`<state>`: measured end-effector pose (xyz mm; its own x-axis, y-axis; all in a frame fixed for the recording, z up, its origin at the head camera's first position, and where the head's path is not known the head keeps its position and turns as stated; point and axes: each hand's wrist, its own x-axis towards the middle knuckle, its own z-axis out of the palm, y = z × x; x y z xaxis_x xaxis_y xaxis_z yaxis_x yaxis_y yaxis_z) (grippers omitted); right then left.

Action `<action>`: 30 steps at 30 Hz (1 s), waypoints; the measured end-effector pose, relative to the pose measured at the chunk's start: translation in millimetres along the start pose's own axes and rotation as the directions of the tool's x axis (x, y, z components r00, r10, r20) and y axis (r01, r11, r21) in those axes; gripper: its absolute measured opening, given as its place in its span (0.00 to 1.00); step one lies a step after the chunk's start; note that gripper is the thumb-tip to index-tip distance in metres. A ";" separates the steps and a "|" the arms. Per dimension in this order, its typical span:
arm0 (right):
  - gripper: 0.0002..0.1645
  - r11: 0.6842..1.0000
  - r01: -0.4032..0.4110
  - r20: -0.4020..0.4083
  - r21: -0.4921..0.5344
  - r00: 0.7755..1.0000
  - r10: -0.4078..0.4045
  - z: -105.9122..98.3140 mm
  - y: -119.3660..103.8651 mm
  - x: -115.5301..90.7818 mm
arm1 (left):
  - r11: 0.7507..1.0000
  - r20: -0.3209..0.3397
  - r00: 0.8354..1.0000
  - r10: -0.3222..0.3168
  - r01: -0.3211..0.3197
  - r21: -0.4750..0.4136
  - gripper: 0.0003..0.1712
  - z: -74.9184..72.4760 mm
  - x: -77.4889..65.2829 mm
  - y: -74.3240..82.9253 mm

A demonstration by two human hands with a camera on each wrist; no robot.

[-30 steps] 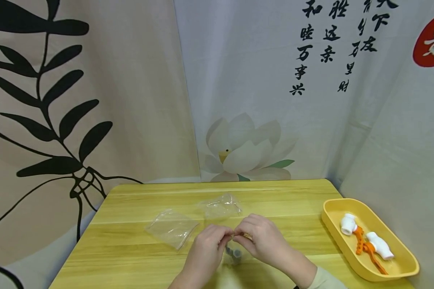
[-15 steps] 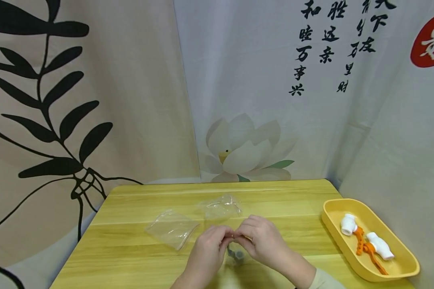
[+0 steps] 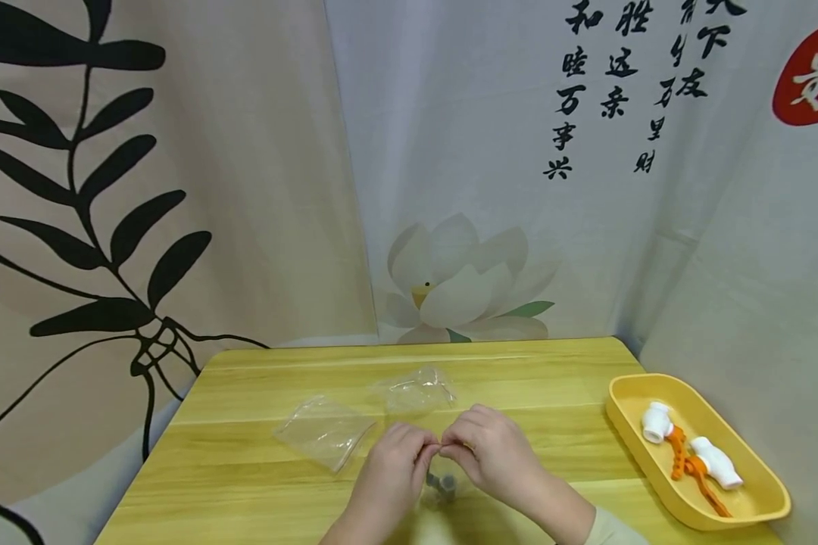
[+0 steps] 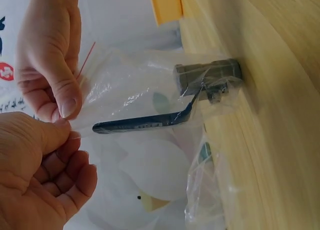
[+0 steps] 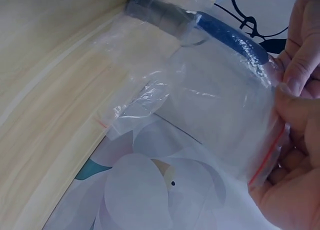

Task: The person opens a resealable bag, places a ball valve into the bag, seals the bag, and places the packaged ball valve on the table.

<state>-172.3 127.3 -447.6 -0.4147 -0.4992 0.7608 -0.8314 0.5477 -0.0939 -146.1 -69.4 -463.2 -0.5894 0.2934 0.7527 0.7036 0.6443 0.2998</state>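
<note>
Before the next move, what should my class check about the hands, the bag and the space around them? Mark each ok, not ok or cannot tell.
1. Both hands on the bag: ok. The left hand and right hand pinch the clear bag near its top edge.
2. Grey fitting and dark blue lever both inside the bag: ok.
3. Seal open along the red line: cannot tell.
4. Table beyond the hands free of loose bags: not ok, two lie there.
5. White-and-orange fittings inside the yellow tray: ok, two.
</note>
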 end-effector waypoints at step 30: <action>0.24 0.995 -0.030 0.057 -0.099 0.998 0.036 -6.5 22.3 -24.3 | 0.992 -0.057 0.992 -0.109 0.112 0.053 0.12 -9.7 -1.7 -4.4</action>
<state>-178.4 156.0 -464.0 -0.4652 -0.5168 0.7187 -0.7775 0.6267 -0.0526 -144.4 -79.6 -460.2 -0.6390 0.1813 0.7476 0.6115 0.7093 0.3506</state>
